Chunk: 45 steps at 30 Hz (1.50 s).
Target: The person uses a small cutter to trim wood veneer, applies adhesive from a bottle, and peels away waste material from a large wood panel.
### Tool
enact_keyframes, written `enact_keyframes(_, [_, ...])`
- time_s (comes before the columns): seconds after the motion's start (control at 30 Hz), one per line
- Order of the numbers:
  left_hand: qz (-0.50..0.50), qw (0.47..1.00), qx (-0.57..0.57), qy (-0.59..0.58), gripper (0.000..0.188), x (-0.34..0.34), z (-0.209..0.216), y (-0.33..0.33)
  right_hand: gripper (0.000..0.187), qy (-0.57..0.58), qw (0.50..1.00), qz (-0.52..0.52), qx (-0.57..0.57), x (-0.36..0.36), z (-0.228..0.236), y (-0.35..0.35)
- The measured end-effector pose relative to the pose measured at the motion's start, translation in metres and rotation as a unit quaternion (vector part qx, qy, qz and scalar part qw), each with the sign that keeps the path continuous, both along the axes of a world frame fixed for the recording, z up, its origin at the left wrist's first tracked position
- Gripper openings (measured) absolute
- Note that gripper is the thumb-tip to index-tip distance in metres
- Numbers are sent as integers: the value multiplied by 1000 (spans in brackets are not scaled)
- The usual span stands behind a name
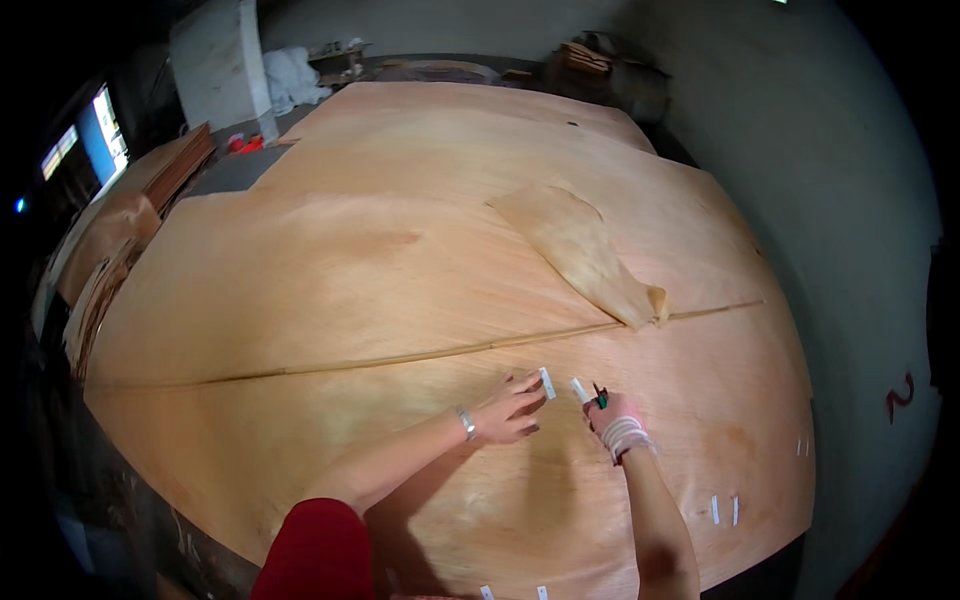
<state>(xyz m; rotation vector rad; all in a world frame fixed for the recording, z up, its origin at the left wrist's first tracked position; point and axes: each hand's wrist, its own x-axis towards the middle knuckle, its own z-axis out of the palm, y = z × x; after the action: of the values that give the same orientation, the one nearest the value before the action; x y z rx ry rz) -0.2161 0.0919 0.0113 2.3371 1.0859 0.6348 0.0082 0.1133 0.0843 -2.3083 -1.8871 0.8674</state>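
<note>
My left hand (508,408), with a silver watch or bracelet at the wrist, reaches over a large tan wood veneer sheet (330,270). Its fingers are spread, and the fingertips meet the edge of a short white strip (547,382). To its right, my right hand (617,418), in a pinkish glove with a white band round the wrist, is closed on a small black-and-green tool (601,398) whose kind I cannot make out. A second white strip (579,390) lies against that hand's fingers; whether it is held is unclear.
Beyond my hands, a long seam (430,355) crosses the veneer. A loose, curled veneer piece (575,245) rests over it. More white strips (715,510) lie at the near right. Stacked sheets (180,170) stand at the left, and a grey wall (800,180) rises at the right.
</note>
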Motion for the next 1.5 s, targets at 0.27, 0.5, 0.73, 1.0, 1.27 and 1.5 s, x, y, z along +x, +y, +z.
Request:
enact_keyframes(0.27, [250, 958, 21, 137, 54, -130, 0, -116, 22, 352, 923, 52, -150, -103, -16, -36])
enact_keyframes(0.5, [253, 960, 33, 114, 52, -145, -2, -121, 15, 483, 766, -81, -416, -230, -42, -25])
enact_keyframes(0.73, [230, 961, 33, 148, 51, -140, 0, -104, 24, 216, 938, 97, -253, -236, -33, -38])
enact_keyframes(1.0, [215, 962, 81, 151, 47, -133, 5, -103, 33, 44, 965, 260, -5, -194, -21, -12])
enact_keyframes(1.27, [202, 974, 93, 45, 43, -118, 6, -56, 27, 288, 914, -61, -278, -178, -10, 8])
enact_keyframes(1.5, [202, 974, 31, 93, 49, -84, -4, -38, 30, 257, 944, 20, -204, -176, -42, 8])
